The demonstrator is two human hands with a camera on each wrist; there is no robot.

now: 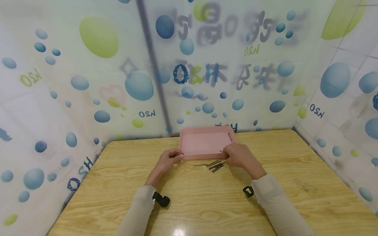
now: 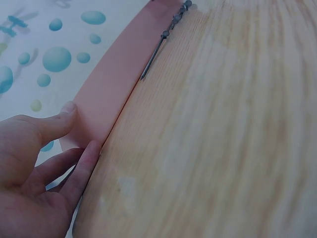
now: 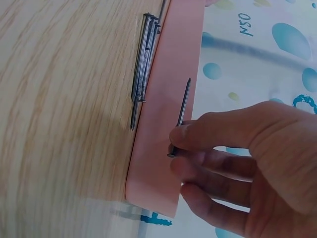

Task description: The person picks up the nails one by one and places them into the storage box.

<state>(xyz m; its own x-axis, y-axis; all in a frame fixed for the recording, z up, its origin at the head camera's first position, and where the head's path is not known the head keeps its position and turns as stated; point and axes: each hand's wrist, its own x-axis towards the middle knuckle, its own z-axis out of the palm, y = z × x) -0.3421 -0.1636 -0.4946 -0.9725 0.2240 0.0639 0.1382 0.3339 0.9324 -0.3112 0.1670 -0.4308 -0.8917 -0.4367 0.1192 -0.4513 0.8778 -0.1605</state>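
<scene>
A shallow pink tray (image 1: 203, 141) stands at the back of the table, and one dark nail (image 1: 230, 137) lies inside near its right side. My left hand (image 1: 167, 161) holds the tray's near left corner, thumb at the rim and fingertips low on the wall. Between thumb and fingers, my right hand (image 1: 241, 156) pinches a single nail (image 3: 184, 104) near its head, at the tray's front right; its point sticks out past the fingers. Several loose nails (image 1: 217, 166) lie in a small pile on the wood, close against the front wall of the tray.
The wooden table (image 1: 189, 196) ends at a bubble-printed curtain (image 1: 138, 121) right behind the tray. Similar printed sheets hang on the left and right. Small black devices are strapped at both wrists.
</scene>
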